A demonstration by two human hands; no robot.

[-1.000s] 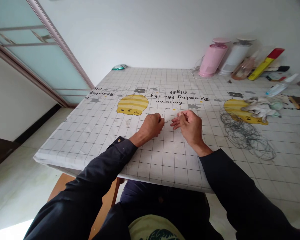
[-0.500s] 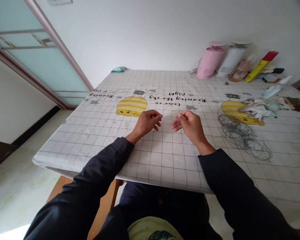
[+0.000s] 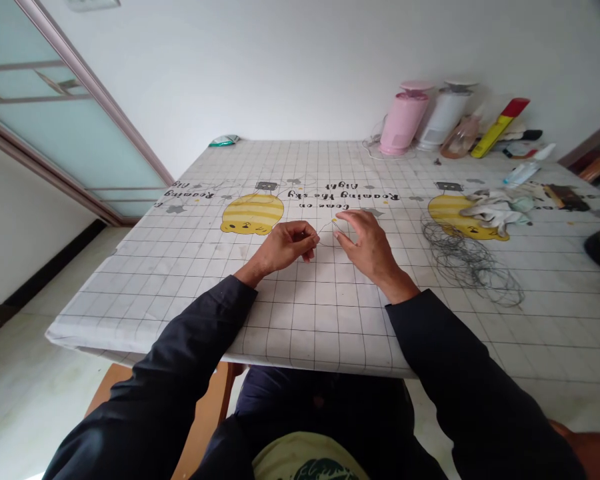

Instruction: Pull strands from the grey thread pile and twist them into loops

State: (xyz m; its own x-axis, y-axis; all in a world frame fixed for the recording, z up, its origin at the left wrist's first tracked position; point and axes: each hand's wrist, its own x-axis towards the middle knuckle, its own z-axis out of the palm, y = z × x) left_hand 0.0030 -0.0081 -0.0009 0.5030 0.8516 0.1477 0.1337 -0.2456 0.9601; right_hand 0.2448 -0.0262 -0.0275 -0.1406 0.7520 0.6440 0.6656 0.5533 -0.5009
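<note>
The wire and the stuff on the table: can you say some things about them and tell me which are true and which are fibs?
1. The left hand pinches a thin wire. True.
2. The right hand is clenched in a fist. False: the right hand is open, thumb and forefinger apart.
3. The pink cylinder stands left of the white cylinder. True.
4. The tangle of wire lies to the left of both hands. False: the tangle of wire lies to their right.
5. A crumpled cloth covers part of a yellow bear print. True.
</note>
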